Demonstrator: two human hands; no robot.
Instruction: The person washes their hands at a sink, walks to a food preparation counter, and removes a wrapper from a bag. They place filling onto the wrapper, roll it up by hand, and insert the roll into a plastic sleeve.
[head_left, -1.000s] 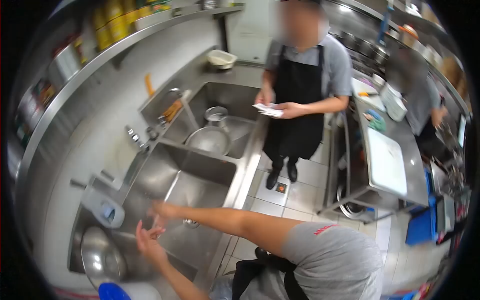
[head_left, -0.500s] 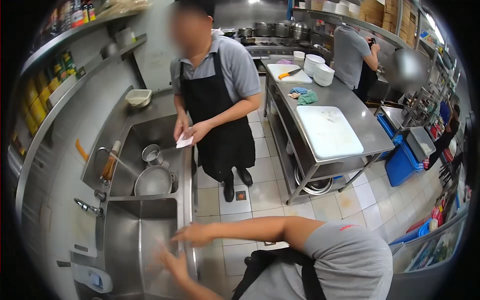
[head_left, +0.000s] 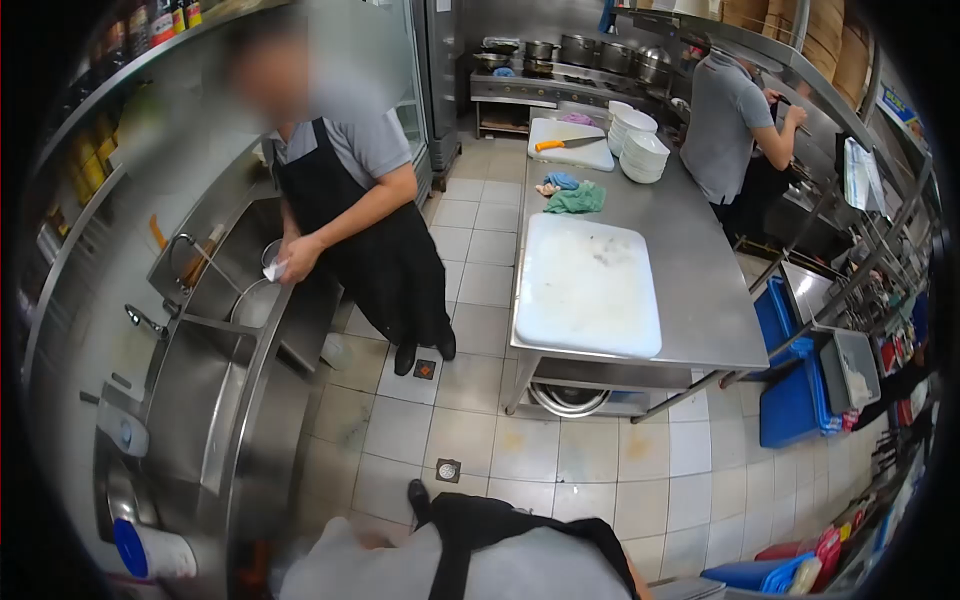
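Neither of my hands shows. At the bottom are my grey shirt [head_left: 540,565] and black apron [head_left: 510,515], with only slivers of skin beside them. Left of my body lies the steel sink basin [head_left: 195,400], and a white tub with a blue lid [head_left: 160,550] stands by its near end. The faucet [head_left: 145,320] is on the wall side. A co-worker [head_left: 350,200] in a black apron stands at the far basin with a small white thing [head_left: 274,270] in the hands, perhaps paper or cloth.
A steel table [head_left: 700,310] carries a white cutting board [head_left: 585,285], cloths [head_left: 575,198], stacked bowls [head_left: 642,155] and an orange-handled knife [head_left: 570,143] on another board. A second person [head_left: 725,110] stands behind it. Blue bins [head_left: 795,400] are at the right; a drain [head_left: 448,470] is in the tiled floor.
My hands, before over the near sink, have left the view. The view has turned, so the sinks sit further left. The co-worker now leans toward the far basin.
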